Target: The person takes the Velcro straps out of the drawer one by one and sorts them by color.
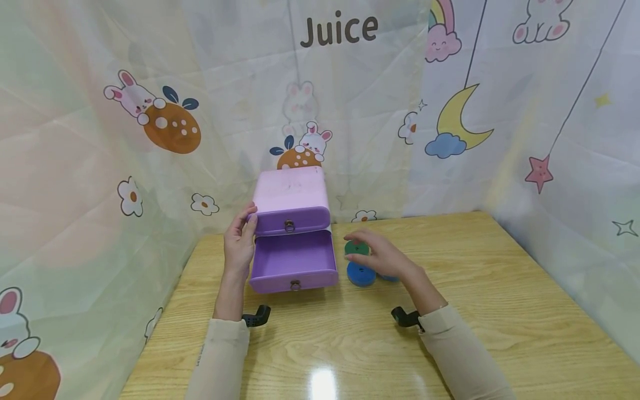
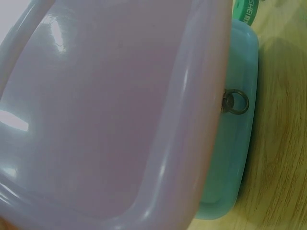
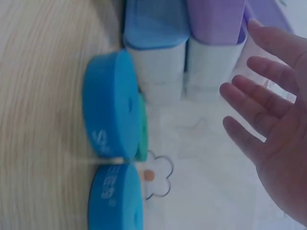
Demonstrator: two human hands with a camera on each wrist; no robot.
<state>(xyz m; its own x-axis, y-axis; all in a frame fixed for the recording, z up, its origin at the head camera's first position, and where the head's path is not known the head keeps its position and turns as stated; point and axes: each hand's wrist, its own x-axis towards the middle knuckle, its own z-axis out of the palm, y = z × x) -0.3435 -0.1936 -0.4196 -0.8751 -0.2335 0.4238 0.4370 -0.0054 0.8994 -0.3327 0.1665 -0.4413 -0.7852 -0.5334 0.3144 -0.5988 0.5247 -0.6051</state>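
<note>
A small cabinet (image 1: 291, 189) with a pink top and two purple drawers stands on the table. Its upper drawer (image 1: 270, 221) is in, while the lower drawer (image 1: 294, 255) is pulled out and bare inside. My left hand (image 1: 239, 244) holds the cabinet's upper left corner, thumb at the upper drawer's front edge. To the right lie a green disc (image 1: 356, 248), a blue disc (image 1: 361, 274) and a second blue disc (image 3: 115, 199), all flat and round, with white lettering on the blue rims. Over them my right hand (image 1: 382, 256) hovers with fingers spread and nothing held.
Each drawer front carries a metal ring pull (image 2: 236, 101). A printed fabric backdrop (image 1: 350, 111) hangs behind and beside the wooden table (image 1: 330, 344). Black wrist mounts (image 1: 257, 316) jut inward from both sleeves.
</note>
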